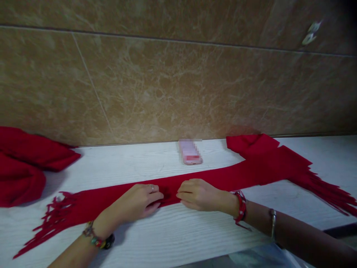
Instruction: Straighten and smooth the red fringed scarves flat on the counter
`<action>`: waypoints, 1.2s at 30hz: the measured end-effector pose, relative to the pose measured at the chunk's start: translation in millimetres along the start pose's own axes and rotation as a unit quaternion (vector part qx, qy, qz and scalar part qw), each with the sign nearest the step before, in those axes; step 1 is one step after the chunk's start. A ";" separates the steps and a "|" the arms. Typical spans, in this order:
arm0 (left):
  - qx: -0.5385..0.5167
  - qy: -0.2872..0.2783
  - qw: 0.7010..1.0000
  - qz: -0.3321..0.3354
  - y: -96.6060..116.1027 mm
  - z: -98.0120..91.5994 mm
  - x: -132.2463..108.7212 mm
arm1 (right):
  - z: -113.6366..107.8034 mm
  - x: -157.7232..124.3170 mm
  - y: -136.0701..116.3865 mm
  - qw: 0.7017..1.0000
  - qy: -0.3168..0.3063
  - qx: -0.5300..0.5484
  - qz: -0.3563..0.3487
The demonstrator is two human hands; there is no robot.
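A red fringed scarf point(217, 178) stretches in a long strip across the white table, folded and bunched toward its right end, with fringes at both ends. On the middle of the strip rests my left hand point(142, 199), fingers curled and closed on the fabric, a ring on one finger. A short gap to the right, my right hand point(196, 194) has its fingers pinched together on the same scarf. The fabric between the two hands dips slightly in shadow. Fingertips of both hands are partly hidden.
Behind the scarf, a pink phone-like object point(190, 152), partly pixelated, lies near the wall. Another red cloth point(25, 163) is heaped at the left. The white table point(156, 242) meets a brown tiled wall point(167, 89). Something glassy point(256, 257) shows at the bottom right.
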State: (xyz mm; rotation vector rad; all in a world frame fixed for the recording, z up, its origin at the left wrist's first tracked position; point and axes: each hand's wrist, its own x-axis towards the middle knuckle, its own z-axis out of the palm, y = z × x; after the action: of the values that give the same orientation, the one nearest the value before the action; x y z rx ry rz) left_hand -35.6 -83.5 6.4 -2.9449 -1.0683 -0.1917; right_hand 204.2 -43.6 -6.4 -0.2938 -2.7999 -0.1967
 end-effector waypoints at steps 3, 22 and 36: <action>-0.027 -0.001 1.000 0.009 0.0 -2.6 0.2 | 2.8 -1.2 -1.4 1.000 0.012 -0.022 -0.001; -0.129 -0.032 0.991 -0.028 2.9 -18.6 -4.3 | 2.7 -5.1 -1.4 0.999 0.041 0.013 -0.023; -0.074 -0.003 0.987 -0.143 -9.8 -17.0 -61.9 | 19.6 60.3 -45.2 0.997 0.059 0.026 0.045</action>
State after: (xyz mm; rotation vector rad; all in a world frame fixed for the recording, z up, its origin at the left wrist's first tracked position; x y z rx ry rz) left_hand -90.8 -116.3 15.7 -2.9016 -1.5398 -0.2734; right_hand 132.3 -73.3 -9.8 -0.3826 -2.6636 -0.1168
